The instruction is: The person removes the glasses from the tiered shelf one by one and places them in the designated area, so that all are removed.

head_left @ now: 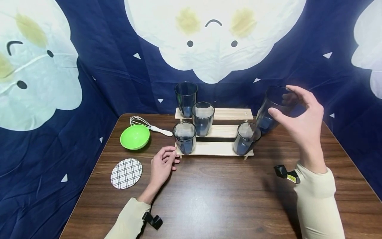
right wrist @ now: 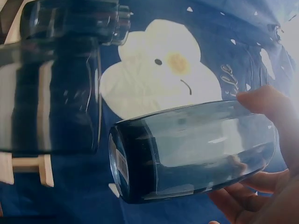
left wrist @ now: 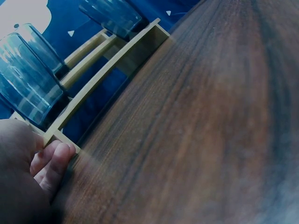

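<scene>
My right hand (head_left: 307,122) grips a blue glass tumbler (head_left: 266,114) around its upper part, thumb on one side and fingers on the other. The tumbler is tilted, off the right end of a three-step wooden rack (head_left: 215,148); a label shows on its base in the right wrist view. My left hand (head_left: 162,166) holds the rack's front left corner with curled fingers, seen close in the left wrist view. On the rack's left side stand three matching tumblers, one per step: back (head_left: 186,99), middle (head_left: 203,119) and front (head_left: 184,137). Another tumbler (head_left: 246,138) stands at the front step's right end.
Left of the rack, a green bowl (head_left: 135,137) sits beside a white whisk (head_left: 161,130). A round checked coaster (head_left: 126,173) lies nearer me on the brown wooden table (head_left: 215,199). Behind hangs a dark blue cloth (head_left: 110,66) with white cloud shapes.
</scene>
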Demonstrator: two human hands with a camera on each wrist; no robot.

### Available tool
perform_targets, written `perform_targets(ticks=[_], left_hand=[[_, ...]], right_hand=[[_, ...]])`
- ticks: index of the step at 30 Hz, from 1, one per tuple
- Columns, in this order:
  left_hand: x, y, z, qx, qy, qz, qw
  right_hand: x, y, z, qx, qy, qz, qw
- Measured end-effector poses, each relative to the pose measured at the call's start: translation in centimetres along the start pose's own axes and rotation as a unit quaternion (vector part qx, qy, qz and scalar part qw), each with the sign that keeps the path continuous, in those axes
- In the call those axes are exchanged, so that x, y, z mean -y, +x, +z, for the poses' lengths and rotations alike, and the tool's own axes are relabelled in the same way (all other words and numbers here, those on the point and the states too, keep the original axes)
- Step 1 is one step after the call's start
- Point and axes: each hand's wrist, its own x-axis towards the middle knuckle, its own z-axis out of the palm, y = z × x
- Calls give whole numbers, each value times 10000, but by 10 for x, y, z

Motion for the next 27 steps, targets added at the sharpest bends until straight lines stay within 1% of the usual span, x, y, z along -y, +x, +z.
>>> perform_targets(ticks=[9,19,27], left_hand=[[2,0,1,0,3,76,10000],[1,1,1,-12,-11,33,10000],[0,0,1,7,9,8,10000]], right_hand=[[-17,-2,-18,-131,-378,40,9992],[-26,-4,-29,-291,-480,129,9983],[-31,-5,-34,-315,-470,242,9981]])
